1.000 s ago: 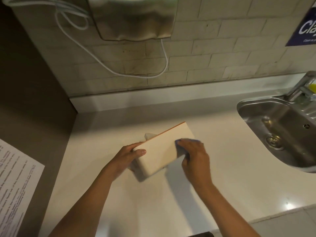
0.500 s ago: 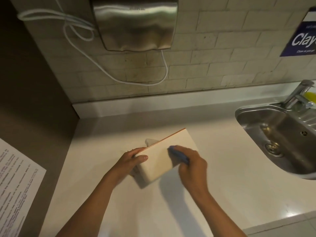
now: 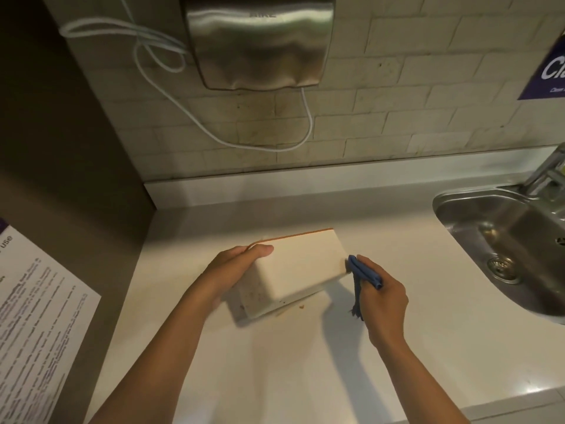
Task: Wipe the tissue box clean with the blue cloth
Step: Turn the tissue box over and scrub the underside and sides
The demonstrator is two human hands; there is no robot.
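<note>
On the white counter (image 3: 305, 362), mid-scene: cream rectangular tissue box (image 3: 301, 267) tipped up, left hand (image 3: 232, 267) gripping its far-left edge. Right hand (image 3: 382, 296) pinches folded blue cloth (image 3: 365, 275) at the box's right end. I judge a hard swipe could skid the box free.

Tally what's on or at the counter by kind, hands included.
Hands: 2, left hand and right hand
Tissue box: 1
Blue cloth: 1
Sink: 1
Tap: 1
Hand dryer: 1
Printed sheet: 1
Total: 8
</note>
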